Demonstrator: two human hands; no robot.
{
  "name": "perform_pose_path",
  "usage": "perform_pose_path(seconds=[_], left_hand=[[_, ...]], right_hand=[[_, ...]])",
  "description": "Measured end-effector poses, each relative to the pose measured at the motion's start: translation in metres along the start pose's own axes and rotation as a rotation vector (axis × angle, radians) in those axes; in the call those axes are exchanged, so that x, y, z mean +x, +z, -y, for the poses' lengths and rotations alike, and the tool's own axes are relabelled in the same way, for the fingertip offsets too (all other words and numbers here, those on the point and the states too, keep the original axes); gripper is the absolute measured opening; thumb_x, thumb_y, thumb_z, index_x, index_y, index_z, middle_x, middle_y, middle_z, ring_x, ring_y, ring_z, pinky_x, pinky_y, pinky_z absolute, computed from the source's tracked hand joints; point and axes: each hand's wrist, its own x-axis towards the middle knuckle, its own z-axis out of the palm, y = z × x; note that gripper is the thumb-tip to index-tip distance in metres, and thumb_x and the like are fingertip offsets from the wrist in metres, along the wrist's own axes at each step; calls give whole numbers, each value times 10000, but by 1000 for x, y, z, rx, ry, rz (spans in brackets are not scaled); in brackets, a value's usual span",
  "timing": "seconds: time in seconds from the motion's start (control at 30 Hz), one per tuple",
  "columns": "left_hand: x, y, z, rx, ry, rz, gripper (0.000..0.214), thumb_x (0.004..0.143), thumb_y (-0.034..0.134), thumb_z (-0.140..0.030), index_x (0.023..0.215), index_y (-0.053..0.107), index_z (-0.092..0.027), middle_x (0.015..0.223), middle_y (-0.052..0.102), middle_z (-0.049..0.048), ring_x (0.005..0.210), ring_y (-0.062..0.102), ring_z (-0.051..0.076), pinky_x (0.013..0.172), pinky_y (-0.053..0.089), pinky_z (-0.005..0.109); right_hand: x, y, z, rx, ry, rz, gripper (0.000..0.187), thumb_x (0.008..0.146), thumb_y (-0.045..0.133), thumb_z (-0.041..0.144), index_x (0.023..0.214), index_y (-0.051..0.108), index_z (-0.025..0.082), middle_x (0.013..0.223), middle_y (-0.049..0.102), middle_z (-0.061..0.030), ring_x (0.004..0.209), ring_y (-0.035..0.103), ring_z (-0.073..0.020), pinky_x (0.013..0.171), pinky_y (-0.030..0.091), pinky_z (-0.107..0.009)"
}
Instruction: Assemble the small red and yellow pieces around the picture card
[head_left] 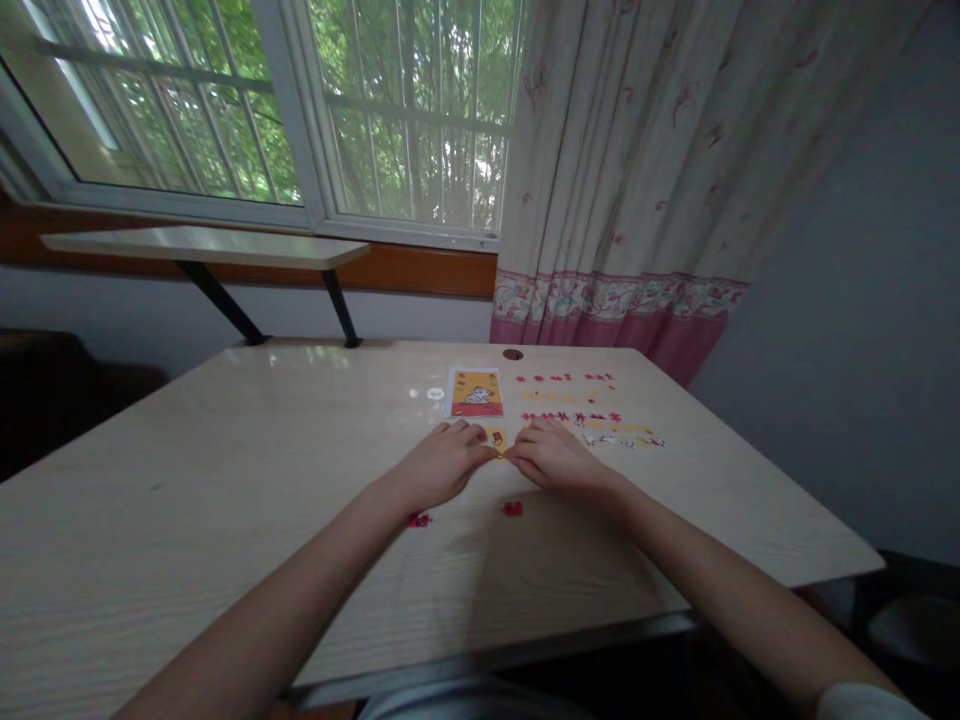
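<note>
Between my hands lies a small yellow joined patch of jigsaw puzzle (495,437) with a red figure on it. My left hand (450,462) is closed at its left side, with the thumb and curled forefinger on its edge. From the right, my right hand (553,456) meets its lower corner in a pinch, fingers closed on a small yellow jigsaw piece mostly hidden by the fingertips. Just beyond stands out a picture card (475,393) lying flat, showing a white animal on yellow and red. Nearer to me are a red jigsaw piece (513,508) and a dark red piece (418,520) beside my left forearm.
Several rows of loose jigsaw pieces (570,417), red, yellow and white, lie right of the card, partly behind my right hand. A raised shelf (210,245) is at the table's (225,470) back left. A cable hole (513,354) sits near the back edge, before a curtain (615,200).
</note>
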Motion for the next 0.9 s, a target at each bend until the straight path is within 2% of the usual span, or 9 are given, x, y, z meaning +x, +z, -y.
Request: perform_pose_path(seconds=[0.23, 0.63, 0.77, 0.9], left_hand=[[2, 0, -5, -55, -38, 11, 311, 940, 381, -200, 1136, 620, -235, 1081, 584, 82, 1013, 515, 241, 859, 418, 387], [0, 5, 0, -145, -30, 6, 364, 922, 374, -177, 1191, 611, -243, 1139, 577, 97, 1062, 489, 246, 900, 414, 405], [-1, 4, 8, -154, -23, -18, 383, 916, 370, -166, 1217, 584, -266, 1135, 582, 87, 1058, 497, 233, 902, 407, 396], [-5, -5, 25, -120, -87, -62, 375, 911, 369, -210, 1222, 575, -245, 1110, 586, 91, 1034, 510, 231, 886, 408, 391]], right_hand=[[1, 3, -1, 29, -12, -29, 284, 943, 445, 276, 995, 710, 188, 911, 667, -78, 887, 499, -192, 840, 356, -334], [0, 4, -4, 129, -3, -26, 267, 936, 456, 256, 1010, 702, 186, 945, 680, -73, 900, 544, -181, 892, 361, -343], [-1, 3, -4, 136, 0, -19, 267, 935, 464, 264, 1042, 696, 187, 966, 681, -78, 926, 549, -185, 905, 363, -351], [-1, 2, -5, 135, -7, -17, 270, 933, 469, 272, 1054, 690, 176, 983, 682, -82, 943, 552, -188, 935, 352, -362]])
